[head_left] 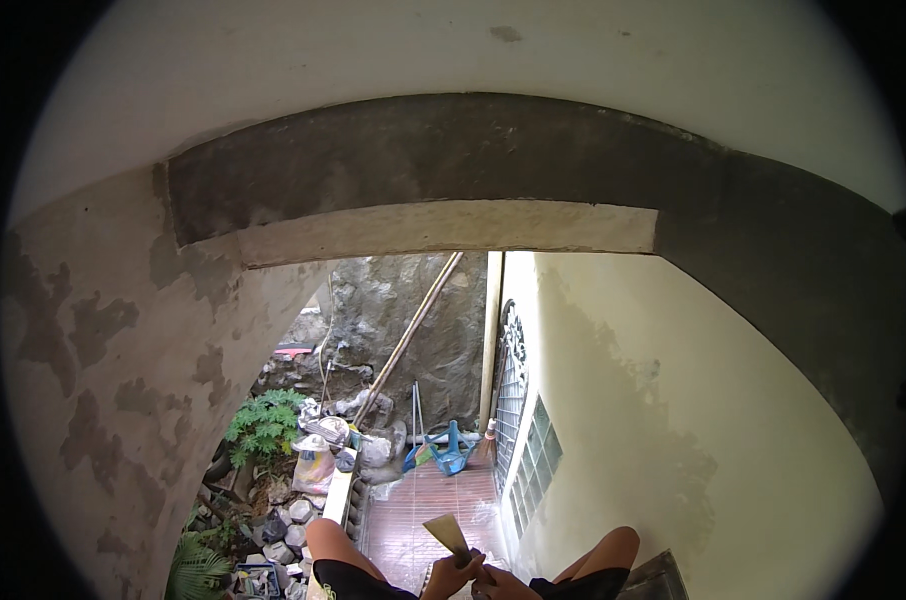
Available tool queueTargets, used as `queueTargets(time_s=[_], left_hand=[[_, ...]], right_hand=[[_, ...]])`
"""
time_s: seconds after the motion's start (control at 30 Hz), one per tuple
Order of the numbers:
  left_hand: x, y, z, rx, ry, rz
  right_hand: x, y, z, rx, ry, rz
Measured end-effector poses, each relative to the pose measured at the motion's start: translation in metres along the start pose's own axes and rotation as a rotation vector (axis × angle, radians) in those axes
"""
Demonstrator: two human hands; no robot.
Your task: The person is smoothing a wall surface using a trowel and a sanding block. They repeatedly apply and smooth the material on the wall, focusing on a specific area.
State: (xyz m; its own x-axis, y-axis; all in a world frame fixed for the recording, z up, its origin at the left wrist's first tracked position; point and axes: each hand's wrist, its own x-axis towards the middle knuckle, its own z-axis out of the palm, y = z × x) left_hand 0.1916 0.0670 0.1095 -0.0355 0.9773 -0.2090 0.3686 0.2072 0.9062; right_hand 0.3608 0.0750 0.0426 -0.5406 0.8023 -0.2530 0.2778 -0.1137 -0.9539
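A scraper with a wide, flat blade and a dark handle is raised at the bottom centre, its blade tilted up and to the left. My left hand is closed round the handle below the blade. My right hand is closed at the lower part of the same handle, close beside the left one; the handle's end is hidden by my fingers. Both of my bare knees show at either side, above a tiled passage far below.
Overhead runs a dark band, between a patchy wall and a pale wall with windows. Down below are a tiled floor, rubble, a plant, sacks, leaning poles and a blue plastic object.
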Motion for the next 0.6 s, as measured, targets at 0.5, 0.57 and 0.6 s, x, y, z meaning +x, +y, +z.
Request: queueTargets(time_s=[0.5, 0.57, 0.6], left_hand=[[0.009, -0.007, 0.010, 0.092, -0.052, 0.024], [0.008, -0.004, 0.009, 0.080, -0.060, 0.007], [0.008, -0.003, 0.009, 0.062, -0.062, 0.003]], right_hand=[[0.015, 0.037, -0.006, 0.138, -0.078, -0.008], [0.012, 0.032, -0.004, 0.106, -0.054, -0.014], [0.010, 0.028, -0.003, 0.070, -0.027, -0.017]])
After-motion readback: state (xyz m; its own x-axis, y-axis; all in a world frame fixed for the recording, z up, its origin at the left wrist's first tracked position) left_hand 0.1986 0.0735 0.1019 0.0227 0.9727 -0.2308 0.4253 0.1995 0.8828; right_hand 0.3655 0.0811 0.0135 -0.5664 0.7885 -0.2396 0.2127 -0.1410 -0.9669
